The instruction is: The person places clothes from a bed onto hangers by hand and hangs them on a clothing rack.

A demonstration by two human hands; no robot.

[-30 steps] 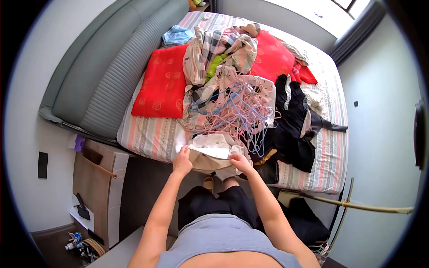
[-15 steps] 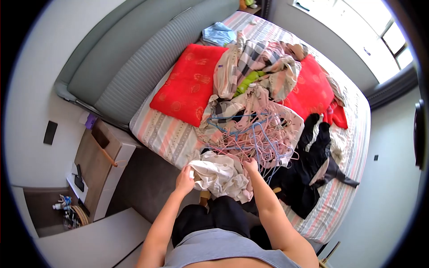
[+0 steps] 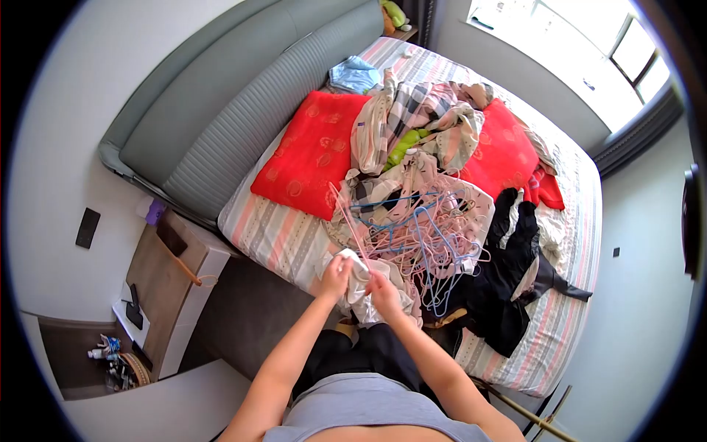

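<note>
My left hand grips a white garment by its upper edge, fingers closed on the cloth. The rest of the garment hangs in folds at the near edge of the bed. Just to the right, my right hand is closed around a pink clothes hanger, whose thin frame points up and left over the bed. The two hands are close together at the garment's upper edge. Beyond them lies a tangled heap of pink and blue hangers.
A striped bed carries red pillows, a crumpled plaid bundle, black clothes and light blue cloth. At left stands a bedside cabinet with a brown hanger. A pole lies low at right.
My right hand has come away from the heap with a pink hanger and moved left toward the garment. My left hand has lifted the white garment's edge up and to the right.
</note>
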